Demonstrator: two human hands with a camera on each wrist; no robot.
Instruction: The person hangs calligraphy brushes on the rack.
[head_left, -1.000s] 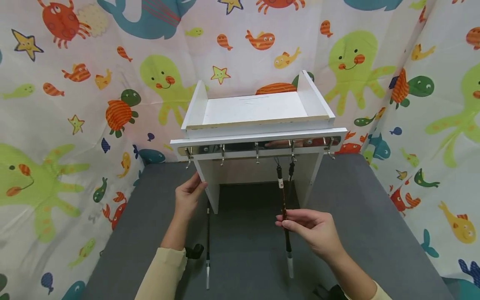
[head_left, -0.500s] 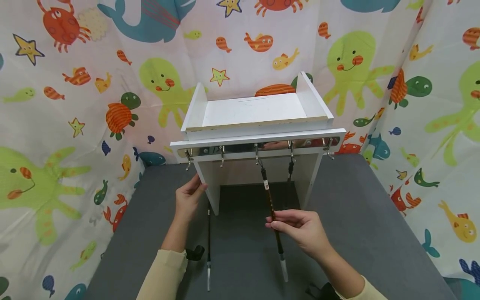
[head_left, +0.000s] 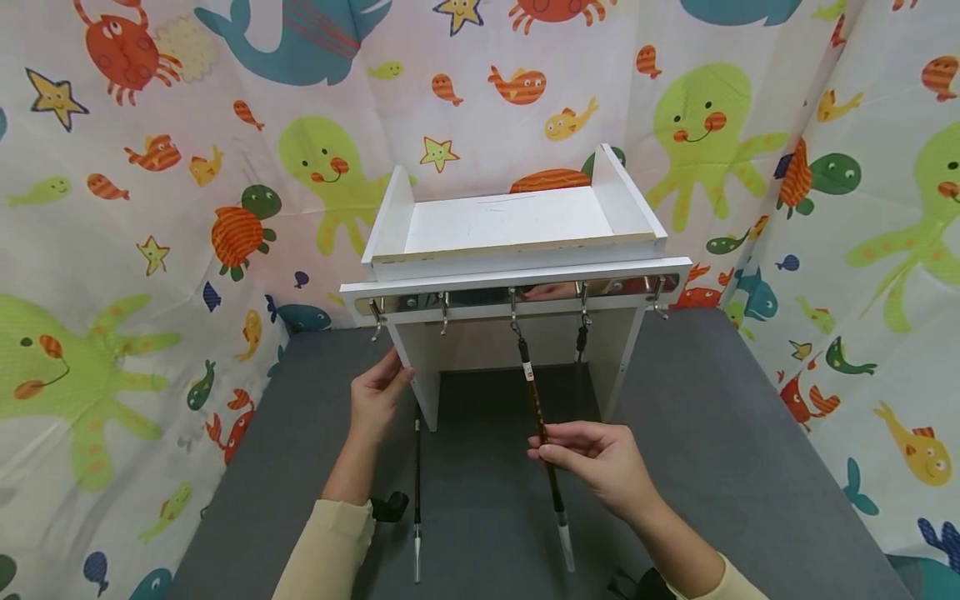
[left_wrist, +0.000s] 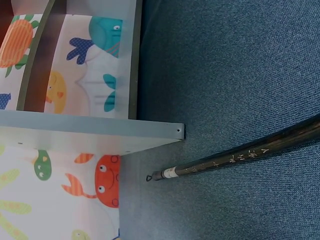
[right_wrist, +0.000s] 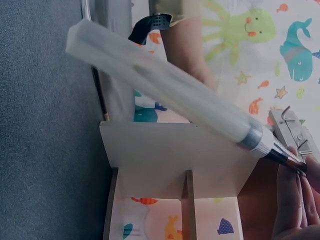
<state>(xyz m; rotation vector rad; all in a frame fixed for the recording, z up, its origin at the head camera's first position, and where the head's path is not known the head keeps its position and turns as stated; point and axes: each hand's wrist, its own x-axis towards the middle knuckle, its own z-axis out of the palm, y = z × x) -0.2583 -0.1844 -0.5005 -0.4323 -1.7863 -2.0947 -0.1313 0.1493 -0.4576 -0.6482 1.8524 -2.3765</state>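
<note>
My right hand (head_left: 603,462) pinches a calligraphy brush (head_left: 531,387) by its dark handle between thumb and fingers. The brush slants, its clear-capped end pointing down; its hanging loop is at the middle hook (head_left: 513,308) of a hook rail (head_left: 476,297). In the right wrist view the brush cap (right_wrist: 165,82) is close to the camera. My left hand (head_left: 375,398) grips the left side panel (head_left: 420,375) of a white wooden shelf (head_left: 510,221), thumb at its front edge. Another calligraphy brush (head_left: 582,337) hangs from the hook just right of the middle.
A third brush (head_left: 417,475) lies on the grey table cloth (head_left: 712,433) left of the middle, its looped end beside the shelf's foot in the left wrist view. Several other hooks line the rail. A sea-animal patterned curtain (head_left: 465,108) surrounds the back and sides.
My right hand has moved left with the brush, from near the hook with the hanging brush to the middle hook, where its loop now sits. The left hand stays on the panel.
</note>
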